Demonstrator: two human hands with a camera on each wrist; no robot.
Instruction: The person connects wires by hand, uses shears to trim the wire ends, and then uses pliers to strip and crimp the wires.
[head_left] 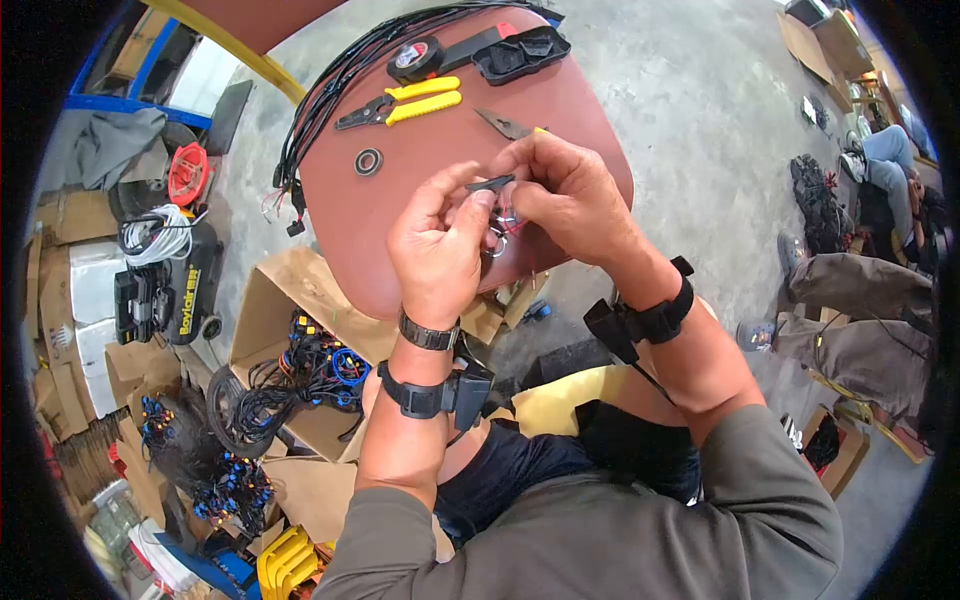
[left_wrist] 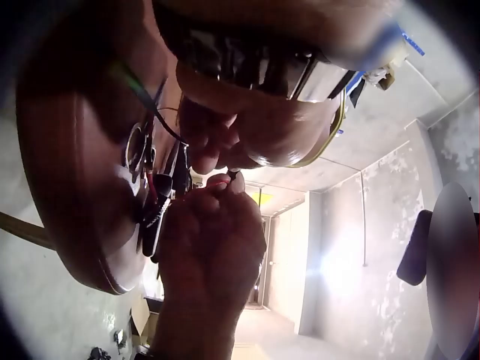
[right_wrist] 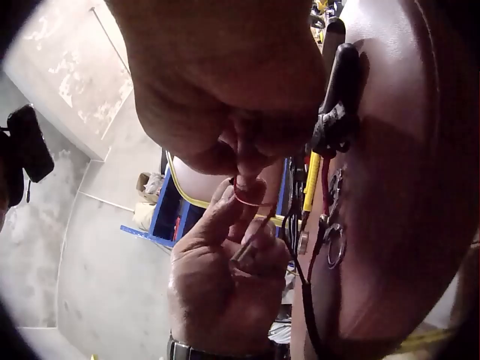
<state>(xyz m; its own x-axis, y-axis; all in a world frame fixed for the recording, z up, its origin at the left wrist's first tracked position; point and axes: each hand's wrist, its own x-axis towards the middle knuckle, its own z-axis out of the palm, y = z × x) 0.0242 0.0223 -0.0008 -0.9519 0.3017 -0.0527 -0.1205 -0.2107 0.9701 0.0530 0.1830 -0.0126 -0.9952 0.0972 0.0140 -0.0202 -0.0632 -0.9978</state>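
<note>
Both forearms reaching forward over the tabletop, left hand and right hand close together, fingers curled inward.

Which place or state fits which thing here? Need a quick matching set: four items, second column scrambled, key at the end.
Column 1
1. Wire strippers
2. Ring-shaped bearing
3. Left hand
4. Cardboard box

Column 2
A. Has a watch at its wrist
B. Holds tangled cables, off the tabletop
C. Yellow handles
D. Flat on the tabletop, near the strippers' jaws

Pairs: 1-C, 2-D, 3-A, 4-B
</note>
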